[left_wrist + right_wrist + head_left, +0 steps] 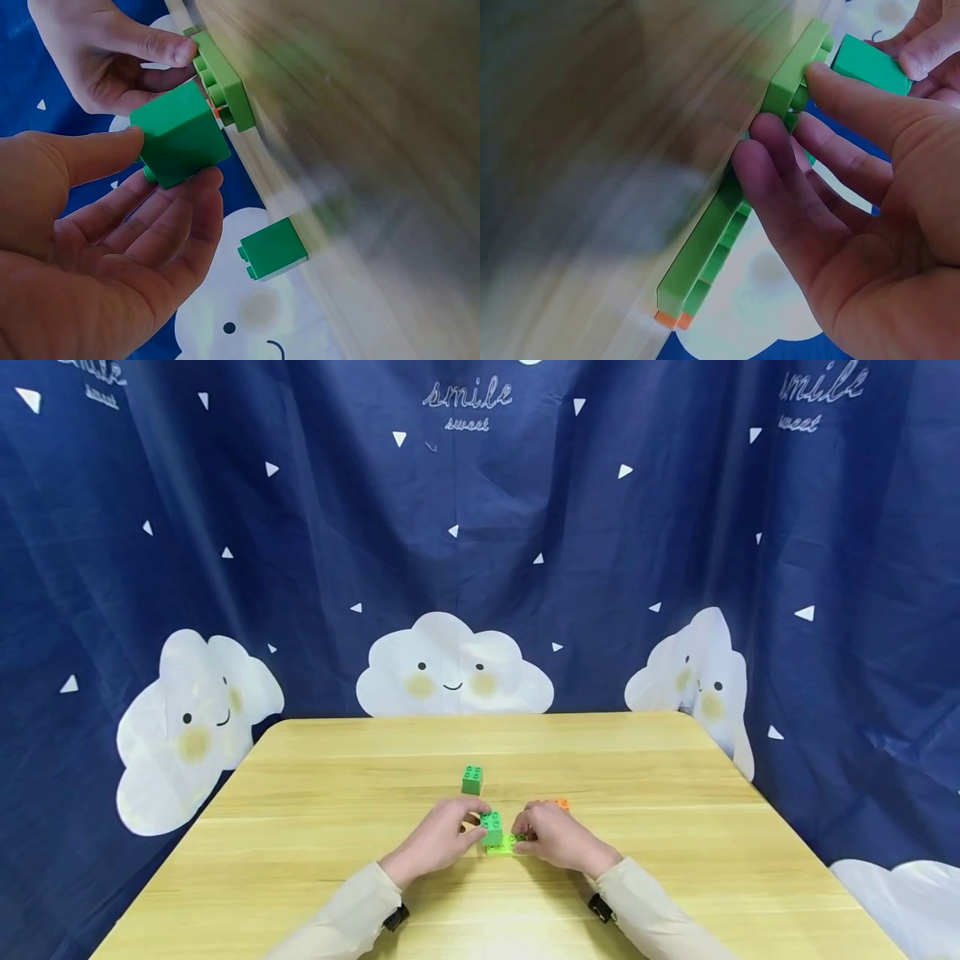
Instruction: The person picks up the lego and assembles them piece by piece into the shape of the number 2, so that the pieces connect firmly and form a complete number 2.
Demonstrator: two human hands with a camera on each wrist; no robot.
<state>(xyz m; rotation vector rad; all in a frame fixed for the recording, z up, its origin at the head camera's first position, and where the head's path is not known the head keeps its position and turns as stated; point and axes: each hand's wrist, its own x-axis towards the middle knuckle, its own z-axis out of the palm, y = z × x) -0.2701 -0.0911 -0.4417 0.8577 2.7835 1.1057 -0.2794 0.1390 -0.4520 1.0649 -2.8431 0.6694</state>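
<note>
My left hand pinches a green two-by-two toy building block between thumb and fingers. The block is tilted, close over the studs of a lime-green building brick that lies on the table. At the other end of that brick my right hand grips it with thumb and fingertips. A second green block stands on the table beyond my left hand. In the right wrist view another green brick lies below my right fingers, which cover part of it.
An orange brick peeks out behind my right hand. The wooden table reaches back to a dark blue curtain printed with white clouds. Dark straps sit at both wrists.
</note>
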